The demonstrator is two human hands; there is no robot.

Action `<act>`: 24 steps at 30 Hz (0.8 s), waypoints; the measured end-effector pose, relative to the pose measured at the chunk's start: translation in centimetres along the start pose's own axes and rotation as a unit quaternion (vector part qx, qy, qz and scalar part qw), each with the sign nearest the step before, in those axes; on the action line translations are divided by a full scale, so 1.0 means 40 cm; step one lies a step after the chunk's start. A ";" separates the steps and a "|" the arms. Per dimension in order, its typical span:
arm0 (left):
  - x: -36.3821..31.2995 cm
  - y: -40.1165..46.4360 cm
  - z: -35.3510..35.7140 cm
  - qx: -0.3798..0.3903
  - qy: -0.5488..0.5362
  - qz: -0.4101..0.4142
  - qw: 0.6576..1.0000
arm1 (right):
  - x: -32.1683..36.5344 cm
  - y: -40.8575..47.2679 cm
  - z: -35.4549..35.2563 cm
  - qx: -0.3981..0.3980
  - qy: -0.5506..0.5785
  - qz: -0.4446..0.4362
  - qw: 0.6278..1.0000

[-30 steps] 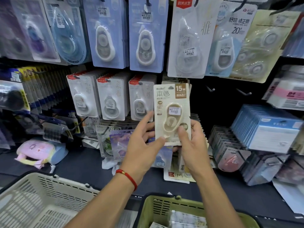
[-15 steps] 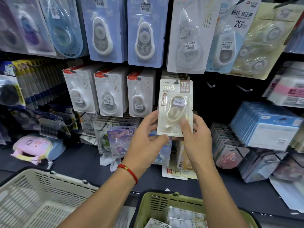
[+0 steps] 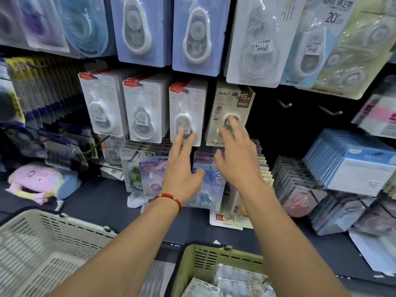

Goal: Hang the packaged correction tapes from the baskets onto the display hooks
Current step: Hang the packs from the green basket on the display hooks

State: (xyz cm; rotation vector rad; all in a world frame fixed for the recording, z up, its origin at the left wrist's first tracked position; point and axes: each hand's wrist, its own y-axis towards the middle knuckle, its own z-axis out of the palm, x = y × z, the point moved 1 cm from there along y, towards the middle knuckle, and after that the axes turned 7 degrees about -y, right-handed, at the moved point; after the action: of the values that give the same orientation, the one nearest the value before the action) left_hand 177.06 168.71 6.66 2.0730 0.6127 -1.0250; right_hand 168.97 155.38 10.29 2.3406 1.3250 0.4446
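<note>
Now, in the head view, the beige 15M correction tape pack point(image 3: 230, 116) hangs on its hook in the middle row, just right of three white packs, so this hanging step looks done; the right hand point(image 3: 235, 155) rests straight fingers on its blister and the left hand point(image 3: 182, 166) is spread flat, gripping nothing. Next, I judge, a hand must drop to the near green basket point(image 3: 192, 266), where more packs point(image 3: 233, 281) lie, and pinch one out. Two bare hooks point(image 3: 286, 104) stand free far right of the beige pack, with dark open room beneath them.
</note>
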 end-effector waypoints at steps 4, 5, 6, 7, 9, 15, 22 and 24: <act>0.016 0.007 0.008 0.023 0.012 -0.005 1.000 | -0.018 0.024 0.011 0.015 -0.051 0.000 0.999; 0.019 0.008 0.008 0.028 0.017 -0.003 0.999 | -0.022 0.023 0.014 0.017 -0.053 -0.005 0.998; 0.023 0.009 0.007 0.032 0.020 -0.001 0.999 | -0.027 0.018 0.017 0.023 -0.046 -0.013 0.999; 0.027 0.008 0.005 0.036 0.019 0.000 0.999 | -0.032 0.011 0.019 0.030 -0.027 -0.023 0.999; 0.036 0.006 -0.002 0.048 0.015 0.001 0.999 | -0.049 -0.015 0.021 0.042 0.029 -0.025 0.998; 0.041 -0.047 -0.034 0.058 0.056 -0.019 0.997 | -0.128 -0.185 0.029 0.125 0.088 0.027 0.988; 0.066 -0.162 -0.040 0.321 0.170 -0.050 0.930 | -0.145 -0.465 0.092 0.486 0.059 -0.003 0.872; 0.070 -0.197 -0.032 0.434 0.225 -0.051 0.871 | -0.113 -0.538 0.124 0.551 0.061 -0.021 0.832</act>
State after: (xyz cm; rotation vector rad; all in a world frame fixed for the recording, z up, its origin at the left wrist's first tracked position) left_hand 173.91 174.86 1.76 3.1638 0.5341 -0.9701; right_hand 153.23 160.45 -5.06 3.1647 2.0529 -0.3288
